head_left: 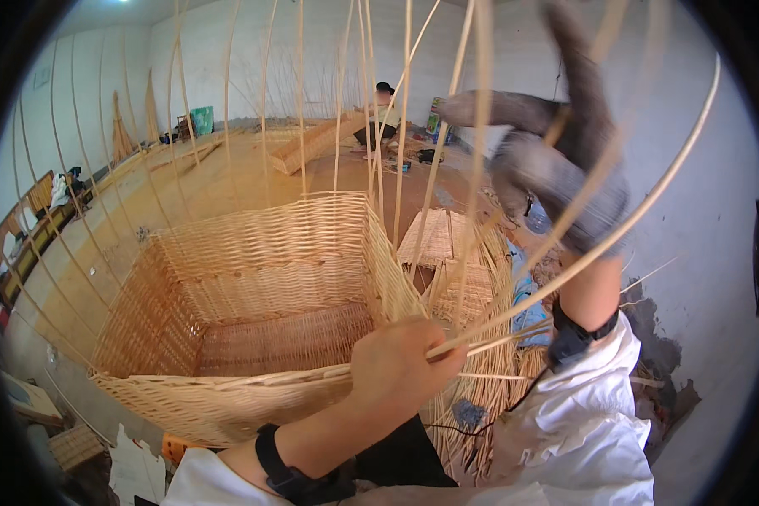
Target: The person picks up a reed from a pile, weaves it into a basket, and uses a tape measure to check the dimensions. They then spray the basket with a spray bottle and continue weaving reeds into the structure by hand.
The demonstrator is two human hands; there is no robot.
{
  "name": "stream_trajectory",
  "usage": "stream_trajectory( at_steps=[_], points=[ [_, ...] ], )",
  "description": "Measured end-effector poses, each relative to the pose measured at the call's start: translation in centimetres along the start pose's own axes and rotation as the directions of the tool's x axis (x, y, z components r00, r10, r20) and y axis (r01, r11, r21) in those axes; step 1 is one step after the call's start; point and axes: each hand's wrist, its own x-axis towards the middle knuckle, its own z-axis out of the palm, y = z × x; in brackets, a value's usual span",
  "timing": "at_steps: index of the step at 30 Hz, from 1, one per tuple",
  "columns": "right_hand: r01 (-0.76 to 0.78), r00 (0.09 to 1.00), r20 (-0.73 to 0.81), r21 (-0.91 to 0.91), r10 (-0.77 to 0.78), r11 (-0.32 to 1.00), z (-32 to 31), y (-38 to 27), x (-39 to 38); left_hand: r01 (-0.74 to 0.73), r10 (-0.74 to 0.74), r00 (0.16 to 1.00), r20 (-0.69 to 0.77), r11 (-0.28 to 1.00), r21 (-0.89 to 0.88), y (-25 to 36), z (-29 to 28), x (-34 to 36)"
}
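Observation:
A rectangular woven wicker basket stands in front of me, with long upright rods rising from its rim. My bare left hand is closed at the near right corner, pinching pale wicker rods against the rim. One thick rod curves from this grip up to the far right. My right hand, in a grey glove, is raised above the basket's right side. Its fingers are spread and blurred by motion, behind several rods; I see nothing held in it. Both wrists wear black straps.
Bundles of loose rods and woven panels lie on the floor to the right. Farther back, another person sits beside a long woven piece. A low bench with items runs along the left wall.

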Motion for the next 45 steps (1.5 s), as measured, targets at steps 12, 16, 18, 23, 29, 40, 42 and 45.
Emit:
stream_trajectory(
  at_steps=[12,16,18,23,29,40,42,45],
  points=[
    [-0.692,0.382,0.103,0.691,0.919,0.21,1.0,19.9,-10.2,-0.04,0.01,0.975,0.221,0.991,0.129,-1.0,-1.7,0.4],
    [-0.68,0.718,0.134,-0.071,0.683,0.73,-0.3,8.7,-9.3,-0.072,-0.123,0.855,0.505,0.934,0.349,-1.6,-4.2,3.0],
    [-0.414,0.837,0.089,-0.542,0.54,0.731,1.5,3.8,-10.5,-0.138,0.001,0.854,0.52,0.965,0.225,-1.7,-5.3,3.9],
    [-0.156,0.911,0.118,-0.788,0.394,0.595,7.6,0.5,-14.1,-0.061,-0.028,0.759,0.65,0.992,0.113,-1.9,-6.7,4.9],
    [-0.543,0.838,-0.347,-0.615,0.421,0.572,9.6,0.9,-16.0,-0.029,0.018,0.705,0.709,1.0,0.003,-1.7,-7.9,4.4],
    [-0.562,0.766,-0.641,-0.632,0.049,0.534,11.6,0.2,-12.4,-0.285,-0.108,0.708,0.698,0.86,0.423,0.1,-11.9,2.7],
    [-0.534,0.791,-0.612,-0.68,0.013,0.502,11.5,0.3,-12.3,-0.171,0.187,0.817,0.545,0.982,-0.081,0.8,-10.4,3.4],
    [-0.522,0.793,-0.609,-0.691,-0.015,0.5,11.1,0.5,-12.3,-0.015,0.274,0.865,0.42,0.851,-0.526,2.6,-9.8,6.0]
  ],
)
